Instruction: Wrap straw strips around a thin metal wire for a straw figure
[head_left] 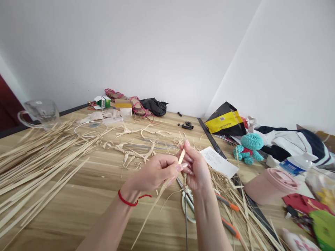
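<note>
Nearest the camera, the left hand [154,172] and right hand [196,170] grip a pale straw strip [181,157] between closed fingers [181,166], held above the bench [78,202]. Scissors [183,205] lie just below the right hand; a red cord [128,201] circles the left wrist.

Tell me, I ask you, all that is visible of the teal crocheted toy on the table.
The teal crocheted toy is a figure of bobbly yarn, with a round head, stubby limbs and a red piece at its middle. It lies tilted on the wooden table, near a white paper note.
</note>
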`<state>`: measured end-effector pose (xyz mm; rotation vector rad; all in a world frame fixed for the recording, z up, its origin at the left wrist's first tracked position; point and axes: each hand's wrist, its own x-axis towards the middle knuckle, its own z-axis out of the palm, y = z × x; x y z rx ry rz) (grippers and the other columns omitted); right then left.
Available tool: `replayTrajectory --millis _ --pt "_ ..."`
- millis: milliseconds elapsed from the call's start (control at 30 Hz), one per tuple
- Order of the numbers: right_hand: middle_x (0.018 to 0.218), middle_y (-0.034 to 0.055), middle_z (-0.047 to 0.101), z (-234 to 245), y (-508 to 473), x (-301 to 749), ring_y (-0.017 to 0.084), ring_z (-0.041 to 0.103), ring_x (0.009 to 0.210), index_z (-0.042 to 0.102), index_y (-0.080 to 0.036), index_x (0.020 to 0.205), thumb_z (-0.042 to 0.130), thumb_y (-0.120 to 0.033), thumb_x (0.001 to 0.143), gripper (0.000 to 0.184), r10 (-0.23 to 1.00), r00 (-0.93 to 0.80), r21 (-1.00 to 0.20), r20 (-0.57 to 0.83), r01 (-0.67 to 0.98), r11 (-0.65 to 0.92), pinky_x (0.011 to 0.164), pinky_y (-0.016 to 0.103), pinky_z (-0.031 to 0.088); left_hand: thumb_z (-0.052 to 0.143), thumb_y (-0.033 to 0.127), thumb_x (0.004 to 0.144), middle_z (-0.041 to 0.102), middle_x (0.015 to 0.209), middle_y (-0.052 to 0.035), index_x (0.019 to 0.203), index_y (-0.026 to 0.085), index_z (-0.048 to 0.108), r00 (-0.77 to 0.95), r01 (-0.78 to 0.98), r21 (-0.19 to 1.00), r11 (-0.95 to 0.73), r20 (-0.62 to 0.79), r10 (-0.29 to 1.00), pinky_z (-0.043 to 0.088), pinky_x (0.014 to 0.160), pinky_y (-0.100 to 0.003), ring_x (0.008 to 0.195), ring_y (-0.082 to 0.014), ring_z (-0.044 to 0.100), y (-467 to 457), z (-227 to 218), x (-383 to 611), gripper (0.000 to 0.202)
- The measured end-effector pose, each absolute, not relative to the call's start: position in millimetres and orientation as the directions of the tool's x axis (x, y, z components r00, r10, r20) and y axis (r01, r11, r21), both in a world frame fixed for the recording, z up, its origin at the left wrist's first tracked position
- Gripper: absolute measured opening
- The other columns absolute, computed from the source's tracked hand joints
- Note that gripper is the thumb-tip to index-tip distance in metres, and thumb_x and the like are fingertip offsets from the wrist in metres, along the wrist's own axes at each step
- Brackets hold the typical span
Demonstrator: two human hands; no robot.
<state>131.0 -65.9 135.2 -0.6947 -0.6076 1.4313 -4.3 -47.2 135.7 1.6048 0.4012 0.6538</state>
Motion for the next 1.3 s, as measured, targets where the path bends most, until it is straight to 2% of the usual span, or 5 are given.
replayTrajectory --millis 167,433,600,833,1300 --pt "0.048 -0.009 0.033 137.2 -67.1 129.9 0.001 0.018 0.036 0.061 -0.012 0.083 0.064 -0.031 0.076 0.021 0.998 -0.055 -0.766 -0.014 -0.641 -0.046 0.029 0.01 0.014 0.05 0.03 0.082 0.041 0.039 0.0039 0.044 0.016 0.044 0.738 -0.086 0.99 -0.113 0.14 0.66 0.021 0.039 -0.023 0.035 -0.0049 0.032 -43.8 143.0 -15.8 0.042" --pt "0.059 -0.003 0.044 133.6 -69.0 101.7 0.007 0.03 0.046 0.059 -0.016 0.098 0.048 -0.032 0.077 0.028 0.986 -0.167 -0.829 0.022 -0.555 -0.075 0.039 0.016 0.024 0.054 0.031 0.077 0.03 0.031 0.0052 0.038 0.018 0.04 0.581 -0.335 0.942 -0.032 0.233 0.78 0.022 0.042 -0.026 0.034 -0.0058 0.025 -28.5 151.9 -44.4 0.044" --pt "0.058 -0.0053 0.041 125.6 -71.7 85.1 0.008 0.031 0.045 0.056 -0.018 0.083 0.048 -0.027 0.078 0.014 0.989 -0.135 -0.995 0.063 -0.084 0.052 0.042 0.021 0.025 0.051 0.029 0.082 0.027 0.035 0.0062 0.04 0.018 0.033 0.544 -0.345 0.939 0.005 0.195 0.816 0.025 0.045 -0.026 0.036 -0.0054 0.022 -27.0 153.4 -51.2 0.047" --pt "0.055 -0.0047 0.04 118.1 -72.6 71.6 0.01 0.036 0.052 0.05 -0.018 0.062 0.044 -0.025 0.083 0.022 0.921 -0.002 -0.804 0.389 0.488 0.341 0.048 0.022 0.024 0.053 0.031 0.081 0.029 0.039 0.006 0.045 0.018 0.038 0.468 -0.263 0.964 -0.023 0.148 0.871 0.025 0.046 -0.025 0.04 -0.0072 0.025 -24.8 154.4 -50.5 0.042" --pt "0.046 -0.0031 0.045 114.3 -74.9 63.7 0.01 0.035 0.044 0.042 -0.019 0.053 0.043 -0.03 0.085 0.034 0.953 0.044 -0.773 0.299 0.597 0.215 0.046 0.024 0.022 0.06 0.036 0.076 0.041 0.045 0.0046 0.057 0.015 0.06 0.266 -0.213 0.972 -0.096 0.152 0.952 0.026 0.041 -0.019 0.043 -0.0061 0.034 -22.8 146.9 -40.9 0.028"
